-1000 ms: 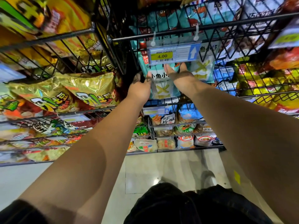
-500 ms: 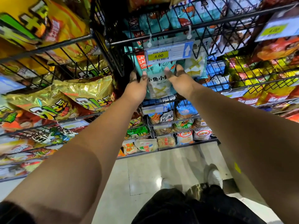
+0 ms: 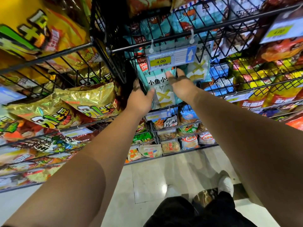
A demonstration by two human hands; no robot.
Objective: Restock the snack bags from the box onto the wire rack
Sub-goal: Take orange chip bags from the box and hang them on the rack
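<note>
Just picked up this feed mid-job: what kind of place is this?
Most likely a shop's snack aisle: black wire racks packed with snack bags, hanging price tags marked 4.00, and a tiled floor. Both hands, left and right, hold a teal bag.

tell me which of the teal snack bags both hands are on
The front teal bag directly under the 4.00 price tag; the left hand and right hand flank it, its neighbours are untouched.

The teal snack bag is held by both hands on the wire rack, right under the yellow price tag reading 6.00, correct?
Not quite: in the head view the price tag reads 4.00, not 6.00. The rest holds: the left hand and right hand are both on the teal snack bag at the wire rack, just below that tag.
</note>
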